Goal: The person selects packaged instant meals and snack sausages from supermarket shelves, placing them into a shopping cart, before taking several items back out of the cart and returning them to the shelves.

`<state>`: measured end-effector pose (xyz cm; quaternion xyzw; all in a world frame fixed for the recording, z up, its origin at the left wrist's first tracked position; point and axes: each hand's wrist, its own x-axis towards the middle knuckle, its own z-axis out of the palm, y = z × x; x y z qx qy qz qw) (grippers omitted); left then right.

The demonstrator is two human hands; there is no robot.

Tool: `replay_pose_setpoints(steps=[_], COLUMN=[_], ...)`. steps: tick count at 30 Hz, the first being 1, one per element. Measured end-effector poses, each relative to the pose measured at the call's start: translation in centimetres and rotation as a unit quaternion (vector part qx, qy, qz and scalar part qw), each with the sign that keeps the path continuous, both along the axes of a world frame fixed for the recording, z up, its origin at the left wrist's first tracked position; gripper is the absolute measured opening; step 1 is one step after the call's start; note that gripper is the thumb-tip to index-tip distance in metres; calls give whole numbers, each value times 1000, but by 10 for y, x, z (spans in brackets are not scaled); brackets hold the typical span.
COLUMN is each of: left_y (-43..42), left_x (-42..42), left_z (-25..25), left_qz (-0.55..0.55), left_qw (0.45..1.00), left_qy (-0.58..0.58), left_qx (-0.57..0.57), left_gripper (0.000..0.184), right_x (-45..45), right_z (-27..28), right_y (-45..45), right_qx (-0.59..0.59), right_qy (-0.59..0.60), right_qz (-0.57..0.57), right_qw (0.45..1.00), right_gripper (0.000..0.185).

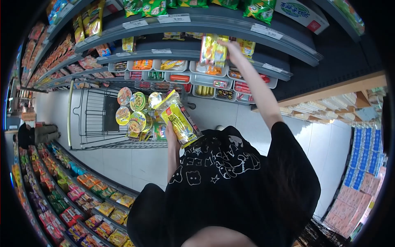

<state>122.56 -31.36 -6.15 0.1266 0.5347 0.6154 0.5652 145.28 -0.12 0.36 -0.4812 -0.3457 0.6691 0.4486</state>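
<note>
My left hand [171, 133] is closed around the lower side of a yellow snack packet [180, 121], held in front of my chest beside the cart. My right hand [231, 46] reaches to the middle shelf, its fingers on a yellow-and-red packaged snack [213, 50] that is slightly blurred and juts past the shelf edge. More yellow packs [247, 47] sit just behind that hand. The wire shopping cart [92, 111] stands to my left, with several round instant-noodle cups [138, 101] piled at its near end.
Above, a shelf [173, 21] holds green snack bags [154, 8] and a white carton [302, 14]. Bins of small wrapped snacks [179, 78] line the lower shelves. Another snack shelf [94, 201] runs along the lower left, and a person in dark clothes [26, 136] is farther down the aisle.
</note>
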Motion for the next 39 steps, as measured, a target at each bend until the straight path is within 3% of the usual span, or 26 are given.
replay_pose_setpoints(steps=[2, 4, 7, 11, 14, 16, 18, 22, 24, 26, 30, 32, 34, 35, 39], left_y=[-5, -10, -17, -19, -14, 0, 24, 118, 181, 241, 346, 377, 418, 437, 454], left_x=[1, -4, -7, -15, -23, -24, -31, -47, -54, -52, -55, -45, -48, -50, -33], left_z=[5, -6, -7, -16, -10, -7, -17, 27, 36, 46, 39, 44, 23, 21, 10], left_qz=[36, 50, 72, 94, 80, 82, 26, -43, -91, -123, -173, -154, -127, -149, -165], left_qw=[999, 999, 997, 995, 996, 996, 998, 997, 984, 981, 957, 955, 971, 978, 965], left_qy=[-6, 9, 13, 28, 15, -15, 37, 45, 112, 106, 188, 192, 119, 121, 190], left_qx=[5, -7, -15, -27, -21, -3, 45, 54, 109, 106, 135, 167, 167, 85, 72], left_gripper=[38, 38, 38, 38, 37, 35, 36, 40, 39, 38, 30, 22, 32, 35, 35], right_x=[-7, -10, -10, -11, -12, -12, -13, -12, -13, 1, 29, 42, 58, 67, 86], right_z=[1, 1, -8, -27, -35, -41, -47, -41, -16, -21, -59, -91, -96, -98, -107], right_y=[32, 54, 70, 67, 56, 52, 45, 14, -29, -69, -166, -208, -238, -248, -272], right_qx=[20, 59, 187, 334, 370, 383, 389, 358, 393, 443, 282, 217, 129, 128, 89], right_qy=[73, 61, -110, -421, -505, -528, -539, -524, -419, -425, -377, -354, -274, -274, -318], right_qz=[-61, -98, -153, -200, -205, -202, -202, -173, -230, -192, -131, -178, -179, -187, -219], right_qw=[995, 992, 964, 819, 753, 730, 719, 753, 786, 765, 872, 892, 936, 934, 918], right_gripper=[36, 36, 35, 34, 33, 33, 33, 41, 51, 54, 54, 52, 49, 49, 45])
